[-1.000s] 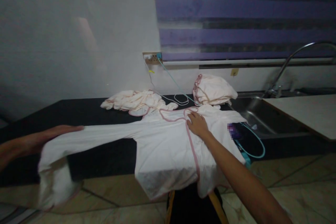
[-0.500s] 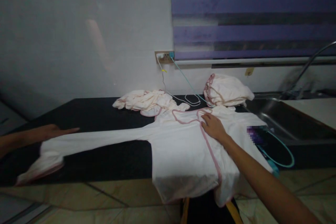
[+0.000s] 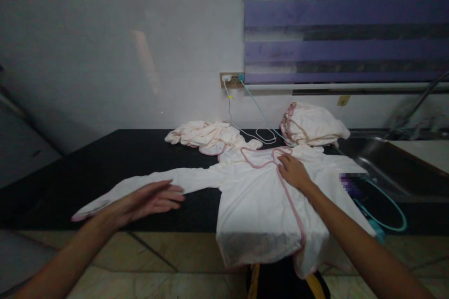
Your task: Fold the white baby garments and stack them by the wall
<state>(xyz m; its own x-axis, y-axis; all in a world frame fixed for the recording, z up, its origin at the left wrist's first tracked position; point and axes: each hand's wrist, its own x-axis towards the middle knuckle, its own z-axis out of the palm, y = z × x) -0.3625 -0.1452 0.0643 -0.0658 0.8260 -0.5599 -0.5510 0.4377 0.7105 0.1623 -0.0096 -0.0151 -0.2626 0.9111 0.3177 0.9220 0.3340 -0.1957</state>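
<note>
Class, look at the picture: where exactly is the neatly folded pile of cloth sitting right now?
In the head view, the folded pile sits at the back right of the black counter, against the wall, just behind the spread garment and left of the sink.

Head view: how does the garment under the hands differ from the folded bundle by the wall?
The garment lies spread flat, one sleeve stretched out left and its hem hanging over the counter edge; the folded bundle is compact and stacked behind it. The right hand presses flat on the garment, the left hand is over its sleeve; neither touches the bundle. Both are pale cream with pink trim.
</note>
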